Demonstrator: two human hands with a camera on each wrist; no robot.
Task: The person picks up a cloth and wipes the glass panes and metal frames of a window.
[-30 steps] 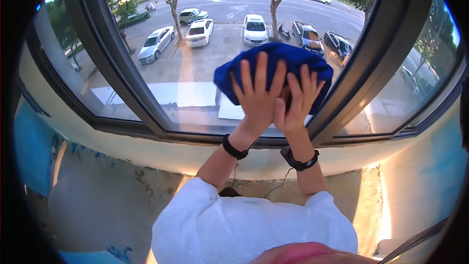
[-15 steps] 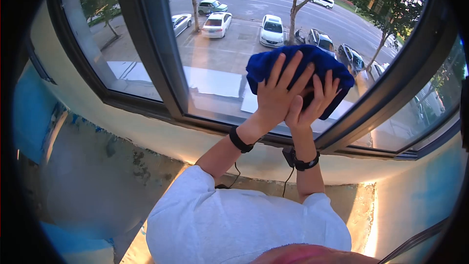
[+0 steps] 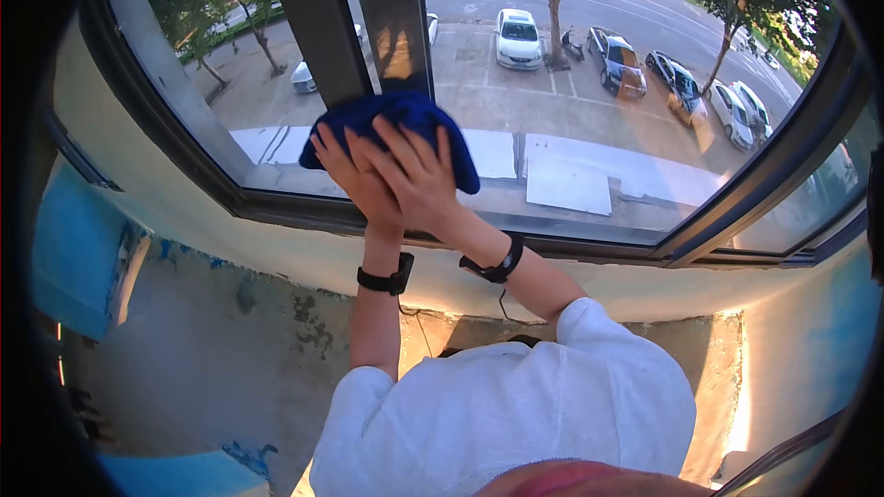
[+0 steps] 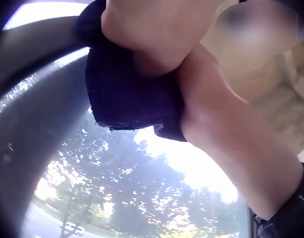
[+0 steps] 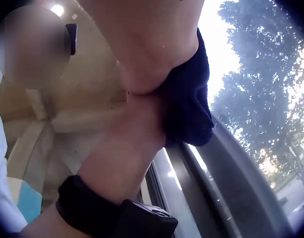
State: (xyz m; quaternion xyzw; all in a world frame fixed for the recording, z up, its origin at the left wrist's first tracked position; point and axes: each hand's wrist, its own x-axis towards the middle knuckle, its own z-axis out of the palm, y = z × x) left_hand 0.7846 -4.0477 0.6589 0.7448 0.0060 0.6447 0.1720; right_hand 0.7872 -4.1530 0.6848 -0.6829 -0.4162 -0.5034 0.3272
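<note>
A blue cloth (image 3: pixel 419 110) lies against the window, across the foot of a dark upright frame bar (image 3: pixel 318 28) and the glass beside it. My left hand (image 3: pixel 361 186) presses on its left part with fingers extended. Over its right part my right hand (image 3: pixel 422 186) lies flat, partly overlapping the left. In the left wrist view, the cloth (image 4: pixel 129 94) hangs below the left hand (image 4: pixel 157 29), beside the right forearm (image 4: pixel 226 134). The right wrist view shows the cloth (image 5: pixel 191 99) bunched under the right hand (image 5: pixel 147 39). The palms' contact sides are hidden.
A dark lower window rail (image 3: pixel 571 244) runs beneath the glass, with another frame bar (image 3: pixel 737 184) at right. Below is a pale curved wall (image 3: pixel 184 184). Both wrists wear black straps (image 3: pixel 497 262) with thin cables. Parked cars (image 3: pixel 518 40) and trees show outside.
Both hands and the blue cloth have moved left, from the glass at right to the upright frame bar. The right hand now overlaps the left. The head view has shifted too.
</note>
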